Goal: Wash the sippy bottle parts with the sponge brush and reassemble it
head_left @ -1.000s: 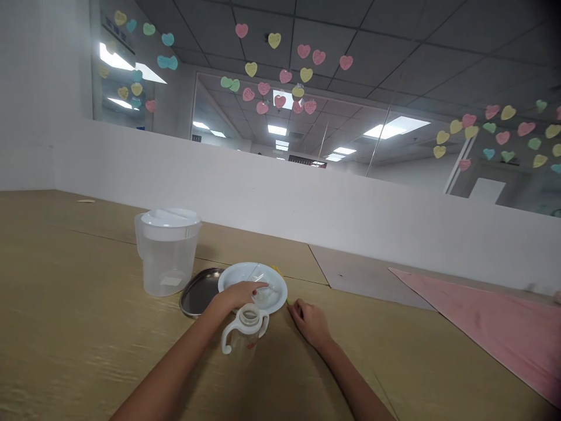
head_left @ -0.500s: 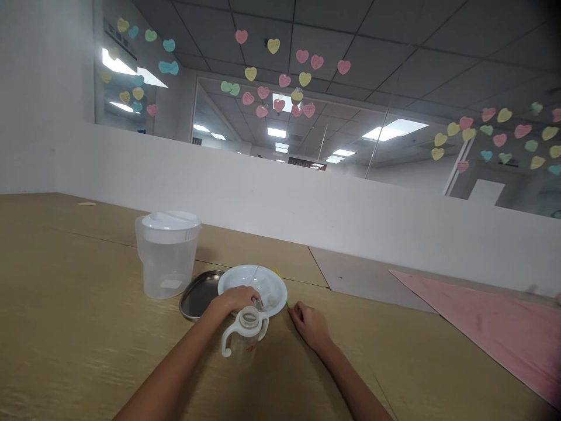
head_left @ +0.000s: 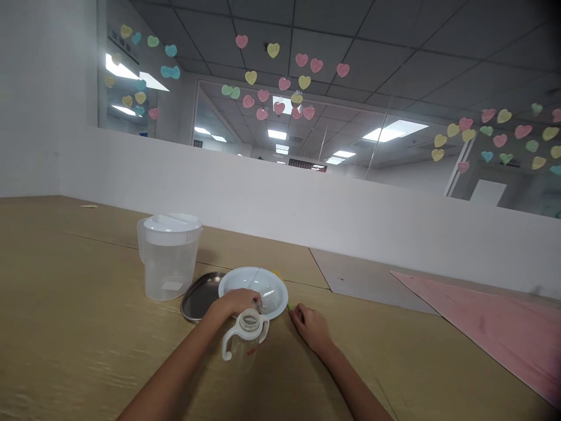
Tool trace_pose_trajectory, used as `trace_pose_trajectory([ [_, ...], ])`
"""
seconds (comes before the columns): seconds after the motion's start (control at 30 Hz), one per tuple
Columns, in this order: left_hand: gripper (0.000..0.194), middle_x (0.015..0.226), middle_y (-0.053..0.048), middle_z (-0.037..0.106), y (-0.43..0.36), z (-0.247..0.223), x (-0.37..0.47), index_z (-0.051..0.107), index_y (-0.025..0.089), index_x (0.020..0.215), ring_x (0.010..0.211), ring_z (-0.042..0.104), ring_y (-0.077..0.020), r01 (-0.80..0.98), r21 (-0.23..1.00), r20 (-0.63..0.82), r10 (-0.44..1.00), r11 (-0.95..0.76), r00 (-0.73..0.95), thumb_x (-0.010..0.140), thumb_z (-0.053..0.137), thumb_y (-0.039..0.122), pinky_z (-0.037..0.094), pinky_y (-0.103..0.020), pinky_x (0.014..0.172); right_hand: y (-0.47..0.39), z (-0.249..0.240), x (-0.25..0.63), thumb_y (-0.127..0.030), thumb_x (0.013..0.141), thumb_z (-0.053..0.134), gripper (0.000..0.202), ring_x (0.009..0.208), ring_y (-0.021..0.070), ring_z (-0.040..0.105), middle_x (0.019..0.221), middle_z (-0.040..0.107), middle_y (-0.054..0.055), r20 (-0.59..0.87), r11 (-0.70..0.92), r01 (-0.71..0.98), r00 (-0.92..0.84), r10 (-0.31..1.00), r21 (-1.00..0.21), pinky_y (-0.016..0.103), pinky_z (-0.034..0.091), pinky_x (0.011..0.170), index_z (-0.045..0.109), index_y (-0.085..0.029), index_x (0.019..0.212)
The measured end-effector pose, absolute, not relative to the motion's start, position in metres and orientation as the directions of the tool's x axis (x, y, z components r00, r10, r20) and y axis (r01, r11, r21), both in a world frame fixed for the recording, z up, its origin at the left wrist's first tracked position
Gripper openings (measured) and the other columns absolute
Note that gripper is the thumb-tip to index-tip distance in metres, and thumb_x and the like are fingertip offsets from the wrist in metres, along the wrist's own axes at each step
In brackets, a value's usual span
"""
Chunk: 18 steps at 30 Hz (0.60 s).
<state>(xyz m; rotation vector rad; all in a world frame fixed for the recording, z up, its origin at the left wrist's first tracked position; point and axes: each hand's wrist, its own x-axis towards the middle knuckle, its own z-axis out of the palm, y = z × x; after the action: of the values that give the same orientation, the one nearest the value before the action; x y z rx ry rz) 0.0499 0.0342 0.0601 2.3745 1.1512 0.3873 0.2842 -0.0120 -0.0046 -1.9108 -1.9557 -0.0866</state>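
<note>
My left hand (head_left: 241, 301) reaches over the near left rim of a white bowl (head_left: 276, 286), its fingers closed on something clear and small that I cannot make out. Just in front of it stands a clear bottle (head_left: 246, 345) with a white two-handled collar and an open top. My right hand (head_left: 310, 325) rests on the table right of the bowl, fingers curled around a thin green-yellow thing whose tip shows beside the bowl rim. A dark round metal tray (head_left: 201, 297) lies left of the bowl, partly behind my left forearm.
A lidded translucent pitcher (head_left: 170, 263) stands behind and left of the tray. Something yellow (head_left: 277, 273) shows behind the bowl. A pink cloth (head_left: 495, 327) lies at the right of the brown table (head_left: 79, 304). A white wall (head_left: 272, 193) runs along the back.
The view has shifted very slightly. A clear or whitish piece seen in the bowl near my left fingers before no longer shows distinctly. Both hands stay in nearly the same places.
</note>
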Motion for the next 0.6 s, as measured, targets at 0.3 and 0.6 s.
trace_pose_trajectory([
  [0.3, 0.028, 0.089, -0.009, 0.069, 0.0342, 0.0626, 0.0510, 0.069, 0.019, 0.080, 0.077, 0.062, -0.0267, 0.682, 0.499, 0.007, 0.789, -0.535, 0.614, 0.058, 0.053, 0.023, 0.044, -0.031, 0.064, -0.0109, -0.0044, 0.2841, -0.035, 0.089, 0.038, 0.029, 0.064, 0.0139, 0.054, 0.070, 0.062, 0.003, 0.324, 0.065, 0.969, 0.016, 0.946, -0.238, 0.023, 0.021, 0.053, 0.054, -0.016, 0.074],
  [0.6, 0.018, 0.070, -0.009, 0.067, 0.0345, 0.0579, 0.0506, 0.069, 0.017, 0.065, 0.068, 0.059, -0.0243, 0.678, 0.520, 0.045, 0.809, -0.520, 0.586, 0.058, 0.057, 0.028, 0.044, -0.032, 0.063, -0.0118, -0.0053, 0.2850, -0.035, 0.089, 0.039, 0.028, 0.066, 0.0140, 0.055, 0.071, 0.063, 0.003, 0.328, 0.064, 0.970, 0.016, 0.945, -0.234, 0.023, 0.021, 0.054, 0.054, -0.016, 0.075],
])
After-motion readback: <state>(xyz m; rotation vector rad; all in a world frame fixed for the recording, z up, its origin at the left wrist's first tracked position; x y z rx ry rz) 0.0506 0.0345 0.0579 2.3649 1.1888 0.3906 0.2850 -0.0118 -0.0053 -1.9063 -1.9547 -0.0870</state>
